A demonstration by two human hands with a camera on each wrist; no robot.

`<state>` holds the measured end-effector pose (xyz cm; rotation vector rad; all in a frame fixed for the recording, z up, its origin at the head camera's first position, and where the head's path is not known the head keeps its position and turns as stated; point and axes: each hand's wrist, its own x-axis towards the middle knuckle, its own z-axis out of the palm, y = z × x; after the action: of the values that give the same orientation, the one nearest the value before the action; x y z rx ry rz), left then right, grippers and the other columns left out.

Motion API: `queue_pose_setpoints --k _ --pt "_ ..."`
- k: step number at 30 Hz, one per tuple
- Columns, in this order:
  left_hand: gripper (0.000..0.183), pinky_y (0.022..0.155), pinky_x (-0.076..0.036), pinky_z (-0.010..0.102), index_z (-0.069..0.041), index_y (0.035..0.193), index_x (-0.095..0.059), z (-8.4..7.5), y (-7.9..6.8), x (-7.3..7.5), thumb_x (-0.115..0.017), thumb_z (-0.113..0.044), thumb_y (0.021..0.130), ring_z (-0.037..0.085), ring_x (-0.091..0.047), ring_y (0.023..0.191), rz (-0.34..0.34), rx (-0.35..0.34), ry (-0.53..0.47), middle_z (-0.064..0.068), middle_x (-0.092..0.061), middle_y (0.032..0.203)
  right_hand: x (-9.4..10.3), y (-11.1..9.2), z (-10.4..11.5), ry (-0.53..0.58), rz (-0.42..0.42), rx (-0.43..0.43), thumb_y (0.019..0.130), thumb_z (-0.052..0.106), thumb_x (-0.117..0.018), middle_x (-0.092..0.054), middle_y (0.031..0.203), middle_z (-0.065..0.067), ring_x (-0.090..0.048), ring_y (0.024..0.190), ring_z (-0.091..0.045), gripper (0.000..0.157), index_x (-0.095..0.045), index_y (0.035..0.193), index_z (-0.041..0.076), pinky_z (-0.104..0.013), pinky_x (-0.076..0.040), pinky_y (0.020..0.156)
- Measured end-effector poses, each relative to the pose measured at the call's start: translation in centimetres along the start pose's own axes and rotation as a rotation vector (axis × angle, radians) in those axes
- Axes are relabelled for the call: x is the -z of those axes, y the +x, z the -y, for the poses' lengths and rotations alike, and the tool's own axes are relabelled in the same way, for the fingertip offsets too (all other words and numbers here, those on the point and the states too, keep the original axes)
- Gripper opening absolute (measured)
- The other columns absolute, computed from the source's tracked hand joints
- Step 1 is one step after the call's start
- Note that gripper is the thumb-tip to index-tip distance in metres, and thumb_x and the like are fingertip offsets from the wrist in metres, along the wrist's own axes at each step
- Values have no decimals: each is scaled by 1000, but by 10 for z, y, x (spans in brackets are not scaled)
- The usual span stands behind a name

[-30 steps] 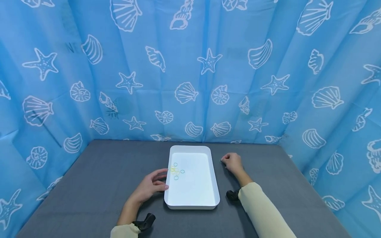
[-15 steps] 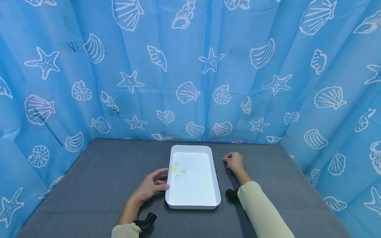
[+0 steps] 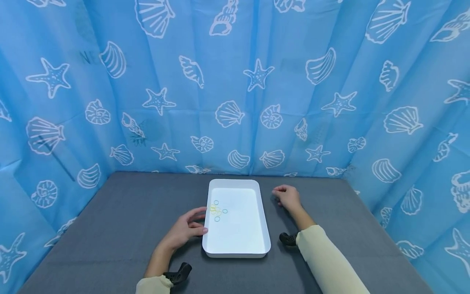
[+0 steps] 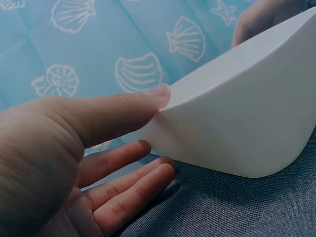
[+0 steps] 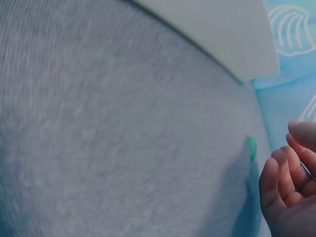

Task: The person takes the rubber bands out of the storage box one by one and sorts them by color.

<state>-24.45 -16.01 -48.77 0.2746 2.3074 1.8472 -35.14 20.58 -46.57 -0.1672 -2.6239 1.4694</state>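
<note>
A white rectangular tray [image 3: 240, 232] lies on the grey cloth with small thin rings, like rubber bands, near its left wall. Some are yellow rings [image 3: 216, 210], overlapping in a cluster; around them lie separate green rings [image 3: 217, 219]. My left hand [image 3: 186, 229] is at the tray's left side, thumb tip on the rim, other fingers relaxed beside the wall in the left wrist view. To the right of the tray, my right hand [image 3: 289, 197] hovers low with loosely bent fingers. Just past its fingertips, another green ring [image 5: 252, 148] shows against the cloth.
Grey cloth [image 3: 147, 212] covers the table. A blue curtain [image 3: 205, 102] with white shells and starfish hangs along the back and both sides. Each wrist wears a black mount [image 3: 179, 274].
My right hand's fingertips have lifted slightly off the cloth beside the tray. The left hand stays at the tray's edge, and the rings inside keep their layout.
</note>
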Motion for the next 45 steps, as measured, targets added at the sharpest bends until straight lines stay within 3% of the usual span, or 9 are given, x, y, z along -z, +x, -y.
queue_pose_setpoints --k 10,17,26,36,45 --pt "70 84 -50 42 -12 144 -45 0 0 2 -79 -16 83 24 -63 95 -8 -1 3 19 -51 138 -3 -2 24 119 29 -15 94 14 -64 -65 99 -20 -60 72 -24 18 -69 103 -2 -35 -53 65" --pt "69 84 -50 43 -10 144 -45 -7 -4 -1 -78 -13 84 24 -63 95 -15 11 14 20 -51 138 -10 -7 43 205 58 -55 95 16 -64 -62 103 -22 -58 67 -18 20 -67 105 -1 -47 -52 77" --pt "72 84 -50 43 -12 143 -47 -1 -1 2 -81 -18 81 23 -63 95 -9 18 13 19 -52 137 -32 -7 64 261 93 -69 95 15 -64 -63 99 -17 -60 75 -23 17 -68 104 1 -32 -53 67" --pt "70 84 -50 42 -11 144 -46 -2 1 3 -79 -17 82 24 -64 95 5 3 5 20 -51 137 -51 -11 87 246 185 -43 94 17 -67 -64 101 -12 -63 85 -31 18 -68 105 3 -30 -54 69" --pt "71 84 -50 41 -10 145 -44 0 1 2 -79 -16 83 24 -64 95 17 6 4 21 -50 138 -77 -19 85 143 289 -2 93 18 -68 -66 95 -7 -64 83 -26 19 -67 106 5 -31 -54 70"
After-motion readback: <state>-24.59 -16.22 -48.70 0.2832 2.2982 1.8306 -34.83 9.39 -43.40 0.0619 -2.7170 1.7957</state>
